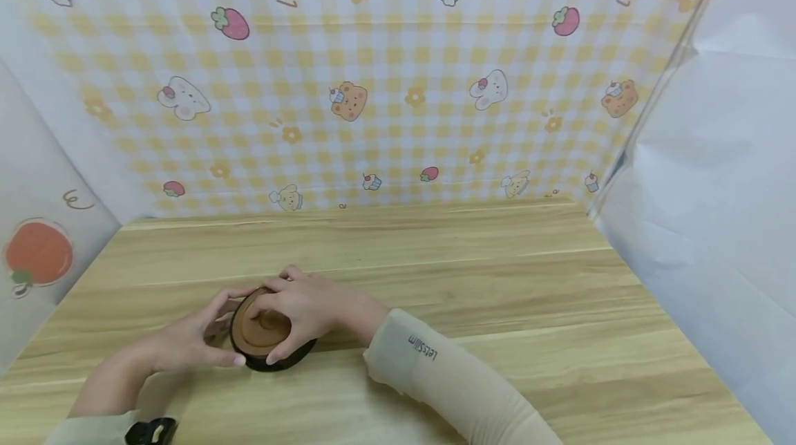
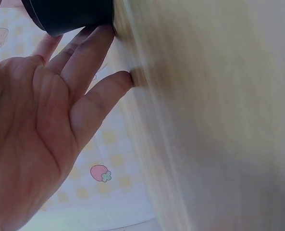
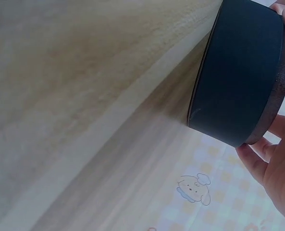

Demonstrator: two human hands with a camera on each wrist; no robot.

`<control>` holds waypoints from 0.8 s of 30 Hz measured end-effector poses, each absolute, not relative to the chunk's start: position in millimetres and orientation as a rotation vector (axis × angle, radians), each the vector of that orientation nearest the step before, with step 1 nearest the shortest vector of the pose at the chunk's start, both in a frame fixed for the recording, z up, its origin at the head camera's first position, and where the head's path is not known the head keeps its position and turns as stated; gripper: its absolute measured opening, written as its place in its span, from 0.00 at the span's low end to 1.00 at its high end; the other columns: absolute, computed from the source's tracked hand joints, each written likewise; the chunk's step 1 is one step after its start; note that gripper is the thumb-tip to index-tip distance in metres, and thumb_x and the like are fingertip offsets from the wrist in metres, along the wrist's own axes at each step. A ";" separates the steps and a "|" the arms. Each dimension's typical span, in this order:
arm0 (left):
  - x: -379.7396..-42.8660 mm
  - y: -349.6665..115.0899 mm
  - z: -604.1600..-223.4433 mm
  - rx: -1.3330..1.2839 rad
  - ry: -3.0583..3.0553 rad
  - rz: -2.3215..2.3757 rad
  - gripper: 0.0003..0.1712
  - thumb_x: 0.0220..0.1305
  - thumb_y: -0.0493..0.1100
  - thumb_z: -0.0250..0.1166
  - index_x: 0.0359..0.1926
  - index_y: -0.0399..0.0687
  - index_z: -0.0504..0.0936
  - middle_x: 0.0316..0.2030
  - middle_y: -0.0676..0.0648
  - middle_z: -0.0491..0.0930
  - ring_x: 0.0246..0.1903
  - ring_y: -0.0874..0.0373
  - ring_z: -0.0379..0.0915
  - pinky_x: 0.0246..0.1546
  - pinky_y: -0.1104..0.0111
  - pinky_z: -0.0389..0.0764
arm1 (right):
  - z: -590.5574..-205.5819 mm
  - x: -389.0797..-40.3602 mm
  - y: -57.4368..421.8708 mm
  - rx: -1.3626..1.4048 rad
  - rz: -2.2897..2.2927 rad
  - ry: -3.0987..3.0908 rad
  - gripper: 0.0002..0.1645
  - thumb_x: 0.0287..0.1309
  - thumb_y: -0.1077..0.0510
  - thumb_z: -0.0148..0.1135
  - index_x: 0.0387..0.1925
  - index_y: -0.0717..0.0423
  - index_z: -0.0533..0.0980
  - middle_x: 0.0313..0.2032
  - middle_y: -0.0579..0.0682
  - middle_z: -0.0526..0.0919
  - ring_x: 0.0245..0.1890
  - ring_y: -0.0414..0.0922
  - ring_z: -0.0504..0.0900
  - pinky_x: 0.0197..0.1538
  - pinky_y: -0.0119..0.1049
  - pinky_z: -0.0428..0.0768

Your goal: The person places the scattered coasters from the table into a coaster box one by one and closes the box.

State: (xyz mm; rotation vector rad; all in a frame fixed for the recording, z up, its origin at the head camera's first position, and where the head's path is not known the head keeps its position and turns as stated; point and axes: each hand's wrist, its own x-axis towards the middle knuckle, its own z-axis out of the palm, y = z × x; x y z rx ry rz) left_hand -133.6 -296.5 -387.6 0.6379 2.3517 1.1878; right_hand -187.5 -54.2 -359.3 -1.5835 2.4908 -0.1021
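A round black container (image 1: pixel 281 363) with a brown wooden lid (image 1: pixel 253 336) stands on the table, left of the middle. My left hand (image 1: pixel 180 345) curves around its left side, thumb at the front and fingers behind. In the left wrist view, fingertips touch the black wall (image 2: pixel 77 13) low down, near the tabletop. From the right, my right hand (image 1: pixel 311 307) reaches over the top and grips the lid by its edge, thumb at the front. The right wrist view shows the smooth black side (image 3: pixel 238 72) and the lid's dark brown rim (image 3: pixel 277 91), with fingertips at that rim.
The wood-grain table (image 1: pixel 472 279) stretches right and behind the container. A yellow checked cloth (image 1: pixel 398 58) with cartoon prints hangs at the back. White sheets line the left and right sides (image 1: pixel 703 155). A black band (image 1: pixel 151 431) is on my left wrist.
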 end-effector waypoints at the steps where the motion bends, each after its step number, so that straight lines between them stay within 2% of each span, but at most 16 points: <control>1: -133.3 -296.6 -387.7 0.637 2.351 1.188 0.50 0.62 0.41 0.70 0.73 0.42 0.45 0.69 0.20 0.53 0.61 0.15 0.58 0.53 0.29 0.68 | -359.6 -187.6 -54.6 -1.582 -0.104 2.489 0.44 0.52 0.25 0.64 0.68 0.31 0.67 0.74 0.45 0.59 0.69 0.43 0.60 0.67 0.41 0.71; 9: -132.5 -295.9 -388.1 0.654 2.369 1.186 0.50 0.61 0.41 0.70 0.73 0.42 0.46 0.69 0.20 0.54 0.62 0.16 0.59 0.54 0.30 0.68 | -362.1 -189.3 -55.2 -1.567 -0.119 2.492 0.45 0.51 0.25 0.65 0.68 0.31 0.66 0.75 0.46 0.58 0.69 0.44 0.59 0.67 0.42 0.71; 18: -131.4 -296.0 -389.1 0.631 2.334 1.199 0.51 0.63 0.41 0.69 0.74 0.43 0.43 0.70 0.20 0.50 0.62 0.15 0.56 0.53 0.30 0.68 | -364.8 -187.7 -52.7 -1.542 -0.117 2.459 0.46 0.52 0.24 0.62 0.70 0.30 0.63 0.78 0.46 0.51 0.73 0.42 0.55 0.71 0.38 0.66; 24: -130.9 -293.3 -389.0 0.622 2.348 1.193 0.51 0.62 0.42 0.69 0.74 0.43 0.43 0.70 0.20 0.51 0.62 0.14 0.57 0.52 0.31 0.70 | -365.5 -188.2 -43.0 -1.527 -0.162 2.418 0.47 0.55 0.26 0.61 0.73 0.31 0.59 0.79 0.46 0.48 0.75 0.46 0.53 0.73 0.41 0.64</control>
